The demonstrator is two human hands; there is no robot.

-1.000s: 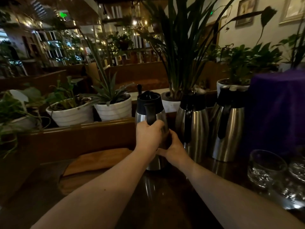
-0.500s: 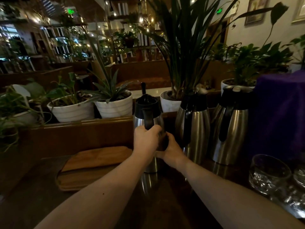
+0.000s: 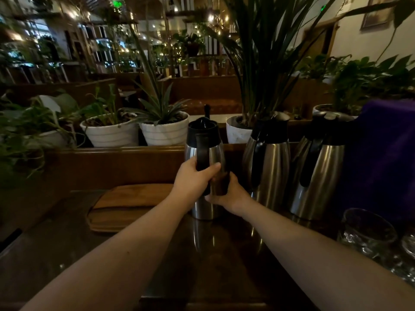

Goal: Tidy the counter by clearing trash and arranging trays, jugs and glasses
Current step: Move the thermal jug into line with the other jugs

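The jug (image 3: 205, 153) stands on the counter (image 3: 157, 265), just left of two matching jugs (image 3: 268, 162). The left hand (image 3: 193, 180) is wrapped round its handle, the right hand (image 3: 229, 194) clasped on its body. Slide it upright (glasses (image 3: 368, 232) sit farther right) into line with them.

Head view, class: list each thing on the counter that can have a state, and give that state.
Left jug: upright, lid on, held.
Left hand: closed on its handle.
Right hand: gripping its lower body.
Middle jug: upright, lid on, untouched.
Right jug: upright, lid on, untouched.
Wooden trays: stacked flat.
Glass: upright.
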